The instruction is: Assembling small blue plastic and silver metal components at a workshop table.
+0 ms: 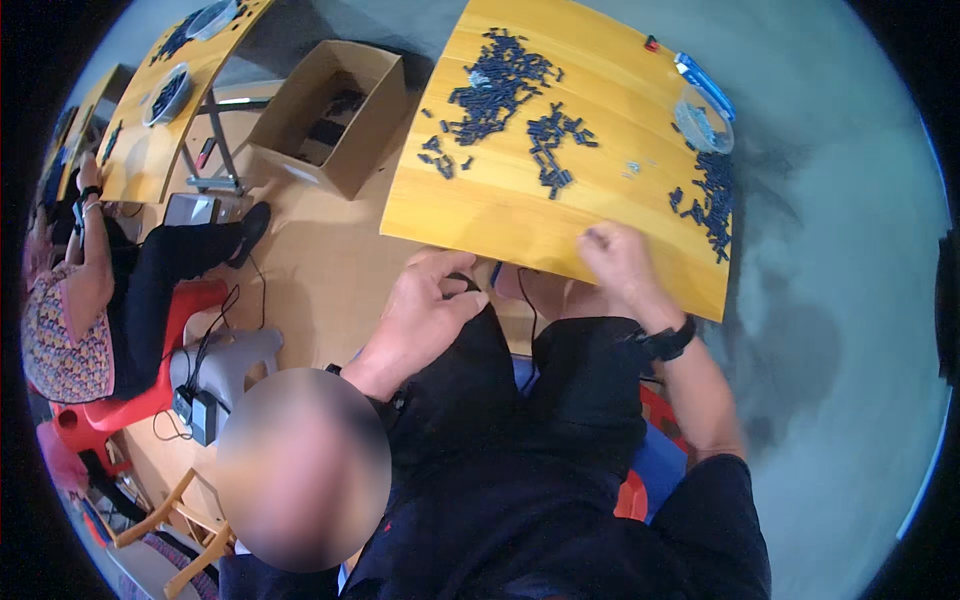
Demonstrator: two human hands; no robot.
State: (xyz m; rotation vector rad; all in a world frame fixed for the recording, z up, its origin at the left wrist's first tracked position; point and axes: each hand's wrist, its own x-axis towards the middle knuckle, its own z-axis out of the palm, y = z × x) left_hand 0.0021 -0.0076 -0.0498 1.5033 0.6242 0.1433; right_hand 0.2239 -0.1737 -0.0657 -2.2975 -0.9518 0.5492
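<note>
My left hand (428,308) is over my left thigh, just off the near edge of the yellow table (480,215). Its thumb and fingers are curled together around a dark spot, which could be a small black piece or the trousers behind. Over the table's near edge, my right hand (618,258) has its fingers pinched together; what they hold, if anything, is too small to make out. Farther up the table lie a large heap of small black cylindrical parts (500,90), a smaller cluster of black parts (550,145) and another pile (715,195) by the right edge.
A clear plastic tub (705,125) stands at the table's right edge beside a blue-and-white long box (705,85). Tiny clear bits (632,168) lie mid-table. An open cardboard box (335,120) is on the floor at left. A seated person (85,310) works at another table (150,150).
</note>
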